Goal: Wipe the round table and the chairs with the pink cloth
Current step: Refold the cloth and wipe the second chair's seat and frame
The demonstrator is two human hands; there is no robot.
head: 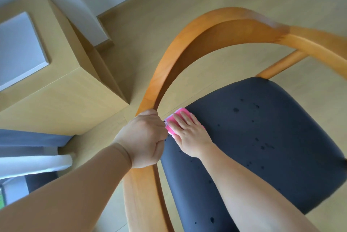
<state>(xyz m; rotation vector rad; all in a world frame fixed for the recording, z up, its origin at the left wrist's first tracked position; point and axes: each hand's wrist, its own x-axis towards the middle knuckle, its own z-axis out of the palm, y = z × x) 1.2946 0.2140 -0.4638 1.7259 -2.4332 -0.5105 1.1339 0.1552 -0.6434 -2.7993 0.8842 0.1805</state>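
Far left of both hands: a pale wood cabinet [62,98] w/ a grey panel [18,47] on top, and below it grey and white fabric [32,149] hanging down, prob. a curtain, can't tell for sure. Light wood floor [142,30] runs under everything.

Now the left hand [144,137]: fingers curled tight together round the chair's curved wooden rail [161,70], clamped on it. The rail comes out past the knuckles, arcs up and away, then bends round to the right above the seat; another stretch of it drops below the wrist toward the bottom edge. Fingertips themselves are hidden under the rail, only the back of the hand and knuckles show.

Just right of those knuckles, nearly touching: the pink cloth [171,127], lying at the near-left corner of the dark seat [262,137]. Right hand [189,132] lies flat on top of it, fingers [183,119] straight, close together, pressing down, not gripping. Cloth pokes out beyond the fingertips and on the thumb side; the rest is covered by the palm.

Right of that hand: the seat pad spreads wide, w/ dark wet-looking spots [236,109] scattered over it, some near the forearm, more farther right. Beyond the pad, top right, a wooden chair leg or strut [281,66] slants down from the rail. Round table not in shot.
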